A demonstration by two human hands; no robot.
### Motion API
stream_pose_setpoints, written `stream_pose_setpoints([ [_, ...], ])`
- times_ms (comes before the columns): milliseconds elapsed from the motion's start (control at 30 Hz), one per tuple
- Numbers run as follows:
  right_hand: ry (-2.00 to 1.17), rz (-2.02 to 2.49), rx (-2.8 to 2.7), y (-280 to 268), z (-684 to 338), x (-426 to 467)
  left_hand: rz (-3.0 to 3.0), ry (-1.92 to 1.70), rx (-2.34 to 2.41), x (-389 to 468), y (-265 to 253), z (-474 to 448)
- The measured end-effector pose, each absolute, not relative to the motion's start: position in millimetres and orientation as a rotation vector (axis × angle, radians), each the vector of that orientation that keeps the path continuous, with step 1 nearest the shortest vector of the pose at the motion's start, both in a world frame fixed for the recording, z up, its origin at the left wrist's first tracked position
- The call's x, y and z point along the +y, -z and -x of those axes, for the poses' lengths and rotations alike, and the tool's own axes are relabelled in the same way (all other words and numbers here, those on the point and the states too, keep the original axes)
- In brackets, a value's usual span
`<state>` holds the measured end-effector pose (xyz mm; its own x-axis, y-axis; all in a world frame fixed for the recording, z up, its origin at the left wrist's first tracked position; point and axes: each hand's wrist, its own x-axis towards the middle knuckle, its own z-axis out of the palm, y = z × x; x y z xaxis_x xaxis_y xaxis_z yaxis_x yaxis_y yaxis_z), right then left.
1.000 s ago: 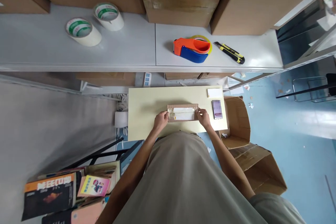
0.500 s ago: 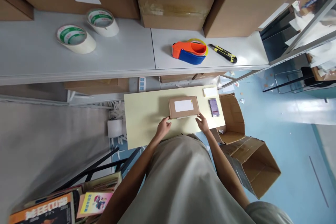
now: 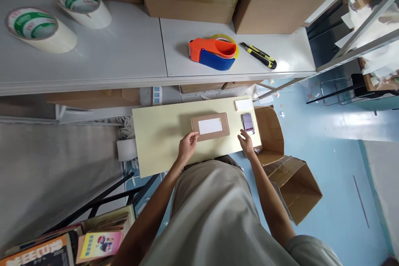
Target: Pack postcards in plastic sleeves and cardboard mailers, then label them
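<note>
Head view, the only one we have. We see the small box (image 3: 212, 134) lying flat on the pale table (image 3: 158, 133), a white label (image 3: 210, 125) on its upper face. The left hand (image 3: 187, 146) is at the box's near left corner, its fingertips bent in a narrow pose; we cannot tell whether they press on the cardboard or rest just beside it. The right hand (image 3: 247, 142) stands apart from the box, thumb and fingers parted, holding nothing that we can make out; its fingertips are at the near edge of the phone (image 3: 248, 121), contact uncertain. A white packet (image 3: 243, 104) lies beyond the phone.

Handling: we judge the small box stiff and probably light, though its load is hidden. Dry cardboard should give fair friction, the label perhaps less. We favour a hold on the two short ends, one hand to each, with the palms off the label and no hard pressure on the middle of the top.

Containers: to the right of the table we note two open cartons. The nearer carton (image 3: 270, 133) shows a pale scrap (image 3: 257, 150) by its left edge; the farther carton (image 3: 302, 191) turns its mouth towards us and shows creased inner walls. At lower left, a bin (image 3: 131, 214) holds books and magazines, a bright booklet (image 3: 101, 244) on top. On the shelf (image 3: 131, 50) stand large boxes (image 3: 193, 6), whose contents we cannot see.
</note>
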<state>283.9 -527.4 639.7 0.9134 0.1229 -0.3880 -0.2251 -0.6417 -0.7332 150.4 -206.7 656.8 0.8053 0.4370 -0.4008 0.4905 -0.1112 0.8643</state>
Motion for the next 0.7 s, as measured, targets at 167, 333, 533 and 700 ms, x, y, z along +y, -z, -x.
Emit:
stream_pose_setpoints([
  [167,-0.525,2.23,0.008,-630,-360,-541,-1.712,-0.023,0.75,-232,-672,-184],
  [333,-0.486,2.238,-0.077,-611,-440,-558,-1.708,-0.08,0.784,-283,-679,-228],
  [533,-0.441,2.29,-0.072,-578,-499,-586,-1.653,-0.004,0.659,-359,-655,-304],
  [700,-0.51,2.242,-0.087,-552,-521,-597,-1.788,0.082,0.695,-396,-614,-381],
])
